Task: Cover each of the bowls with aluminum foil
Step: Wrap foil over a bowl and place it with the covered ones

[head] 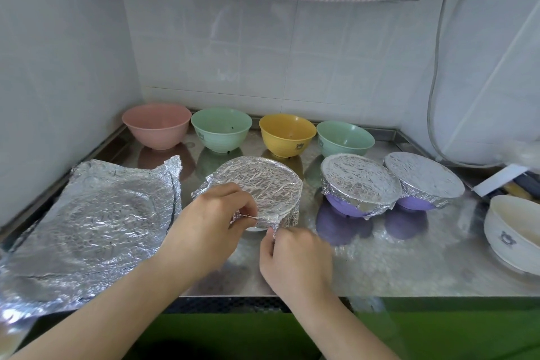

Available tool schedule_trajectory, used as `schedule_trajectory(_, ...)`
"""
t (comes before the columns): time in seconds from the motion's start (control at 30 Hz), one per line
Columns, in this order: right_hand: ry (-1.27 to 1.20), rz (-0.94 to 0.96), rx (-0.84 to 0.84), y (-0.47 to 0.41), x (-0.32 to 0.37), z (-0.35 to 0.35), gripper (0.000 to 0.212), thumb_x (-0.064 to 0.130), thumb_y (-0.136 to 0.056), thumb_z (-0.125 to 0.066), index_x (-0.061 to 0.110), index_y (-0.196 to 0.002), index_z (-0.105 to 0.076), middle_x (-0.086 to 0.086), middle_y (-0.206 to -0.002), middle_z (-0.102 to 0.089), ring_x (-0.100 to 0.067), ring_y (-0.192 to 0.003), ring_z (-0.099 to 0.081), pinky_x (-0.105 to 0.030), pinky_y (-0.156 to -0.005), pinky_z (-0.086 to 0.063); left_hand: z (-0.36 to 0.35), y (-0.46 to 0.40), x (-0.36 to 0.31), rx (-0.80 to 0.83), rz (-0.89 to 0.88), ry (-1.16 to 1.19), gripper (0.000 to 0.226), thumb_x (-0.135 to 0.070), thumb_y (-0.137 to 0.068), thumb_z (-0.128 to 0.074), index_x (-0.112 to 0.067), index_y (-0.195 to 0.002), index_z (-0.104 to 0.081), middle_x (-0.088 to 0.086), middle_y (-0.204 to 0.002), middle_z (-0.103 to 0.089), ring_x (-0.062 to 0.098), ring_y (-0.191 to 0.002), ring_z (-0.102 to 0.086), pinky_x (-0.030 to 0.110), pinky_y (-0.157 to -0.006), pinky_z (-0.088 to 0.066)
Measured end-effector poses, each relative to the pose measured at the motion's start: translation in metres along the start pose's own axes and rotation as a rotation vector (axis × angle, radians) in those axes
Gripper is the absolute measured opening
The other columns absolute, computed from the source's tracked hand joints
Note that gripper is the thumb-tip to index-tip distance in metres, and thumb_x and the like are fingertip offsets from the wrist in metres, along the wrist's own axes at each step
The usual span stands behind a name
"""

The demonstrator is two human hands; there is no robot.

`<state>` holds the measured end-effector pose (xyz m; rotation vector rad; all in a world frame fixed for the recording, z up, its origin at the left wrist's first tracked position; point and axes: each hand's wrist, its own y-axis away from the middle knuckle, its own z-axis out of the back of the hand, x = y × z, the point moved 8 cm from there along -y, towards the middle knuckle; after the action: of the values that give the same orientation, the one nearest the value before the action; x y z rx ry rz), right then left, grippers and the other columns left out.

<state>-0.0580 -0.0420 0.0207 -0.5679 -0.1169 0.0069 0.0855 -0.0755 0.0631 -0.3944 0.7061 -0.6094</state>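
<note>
At the centre of the frame a foil-covered bowl (260, 184) sits on the steel tabletop (380, 266), its foil drawn flat over the rim and crumpled down the near side. The left hand (210, 219) has its fingers curled and pinches a fold of that foil at the bowl's lower left edge. The right hand (295, 257), just below the bowl, is also curled, thumb and fingers pinching a foil corner at the bowl's near edge. To the right stand two purple bowls (344, 207) already wrapped in foil, touching or nearly so. Along the back wall, in the upper middle, four bare bowls line up: pink bowl (156, 126), green bowl (221, 128), yellow bowl (287, 133) and a second green bowl (344, 139). A stack of loose foil sheets (96, 222) lies at the left. A white bowl (514, 231) sits uncovered at the right edge.
</note>
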Motion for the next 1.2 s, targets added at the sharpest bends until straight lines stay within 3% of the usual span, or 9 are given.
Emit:
schedule_trajectory(0.17,0.001,0.011,0.065,0.006,0.013,-0.009,0.031,0.029,-0.069,-0.084,0.018,-0.053,-0.059,0.000,-0.050,-0.054,-0.021,-0.043,-0.054,-0.026,-0.040,-0.033,0.000,0.000,-0.001,0.007,-0.008,0.010,0.022,-0.011,-0.083,-0.083,-0.029,-0.086,-0.070,-0.017,-0.089,-0.061,0.003,-0.081,-0.055,0.034,-0.068,-0.053)
schedule_trajectory(0.33,-0.139,0.012,0.059,0.012,0.020,-0.013,0.016,0.033,-0.076,-0.065,0.017,-0.074,-0.067,0.003,-0.069,-0.061,-0.018,-0.064,-0.061,-0.029,-0.058,-0.049,0.001,-0.001,0.000,0.005,-0.006,0.024,0.023,-0.011,-0.082,-0.085,-0.029,-0.085,-0.071,-0.017,-0.088,-0.061,0.005,-0.078,-0.056,0.030,-0.065,-0.051)
schedule_trajectory(0.43,-0.171,0.074,0.070,0.012,0.020,-0.014,0.018,0.031,-0.082,-0.058,0.018,-0.085,-0.070,0.003,-0.077,-0.064,-0.017,-0.071,-0.062,-0.028,-0.065,-0.047,0.002,-0.002,0.000,0.008,-0.004,0.026,0.024,-0.010,-0.081,-0.085,-0.028,-0.084,-0.070,-0.016,-0.088,-0.061,0.007,-0.078,-0.057,0.029,-0.066,-0.051)
schedule_trajectory(0.53,-0.266,0.171,0.126,0.010,0.014,-0.015,0.023,0.031,-0.097,-0.050,0.020,-0.087,-0.068,0.005,-0.081,-0.064,-0.018,-0.073,-0.061,-0.029,-0.063,-0.035,0.002,-0.002,0.000,0.015,-0.009,0.024,0.023,-0.011,-0.082,-0.084,-0.029,-0.084,-0.070,-0.016,-0.089,-0.061,0.005,-0.079,-0.057,0.024,-0.068,-0.049)
schedule_trajectory(0.67,-0.377,0.190,-0.077,0.005,-0.014,0.010,0.036,0.036,-0.097,-0.072,0.023,-0.071,-0.052,0.009,-0.067,-0.052,-0.011,-0.060,-0.047,-0.030,-0.052,-0.035,0.003,-0.002,0.000,0.023,-0.010,0.034,0.021,-0.012,-0.083,-0.084,-0.028,-0.085,-0.071,-0.018,-0.089,-0.061,0.007,-0.080,-0.058,0.021,-0.068,-0.048)
schedule_trajectory(0.77,-0.338,0.220,-0.168,0.001,-0.021,0.028,0.033,0.040,-0.091,-0.082,0.021,-0.088,-0.055,0.011,-0.086,-0.054,-0.010,-0.067,-0.051,-0.030,-0.051,-0.044,0.003,-0.003,0.001,0.033,-0.007,0.037,0.022,-0.012,-0.082,-0.085,-0.029,-0.084,-0.070,-0.017,-0.089,-0.062,0.011,-0.078,-0.059,0.024,-0.069,-0.049)
schedule_trajectory(0.87,-0.280,0.290,-0.160,-0.008,-0.012,0.032,0.036,0.034,-0.089,-0.085,0.020,-0.110,-0.059,0.005,-0.108,-0.056,-0.014,-0.080,-0.059,-0.030,-0.052,-0.049,0.004,-0.003,0.002,0.057,-0.004,0.047,0.025,-0.011,-0.081,-0.086,-0.030,-0.084,-0.070,-0.016,-0.088,-0.063,0.011,-0.078,-0.059,0.025,-0.071,-0.049)
schedule_trajectory(1.07,-0.284,0.334,-0.070,-0.022,-0.002,0.027,0.029,0.033,-0.088,-0.084,0.020,-0.097,-0.060,0.008,-0.101,-0.054,-0.016,-0.081,-0.057,-0.029,-0.052,-0.044,0.007,-0.005,0.005,0.063,0.004,0.042,0.028,-0.010,-0.079,-0.087,-0.032,-0.082,-0.070,-0.017,-0.088,-0.063,0.010,-0.079,-0.059,0.021,-0.071,-0.047)
schedule_trajectory(1.2,-0.431,0.344,0.000,-0.025,-0.006,0.027,0.022,0.037,-0.095,-0.078,0.023,-0.098,-0.062,0.013,-0.103,-0.055,-0.007,-0.076,-0.045,-0.037,-0.059,-0.050,0.008,-0.006,0.009,0.078,0.005,0.041,0.029,-0.011,-0.077,-0.089,-0.033,-0.082,-0.070,-0.019,-0.086,-0.063,0.007,-0.079,-0.059,0.017,-0.070,-0.045)
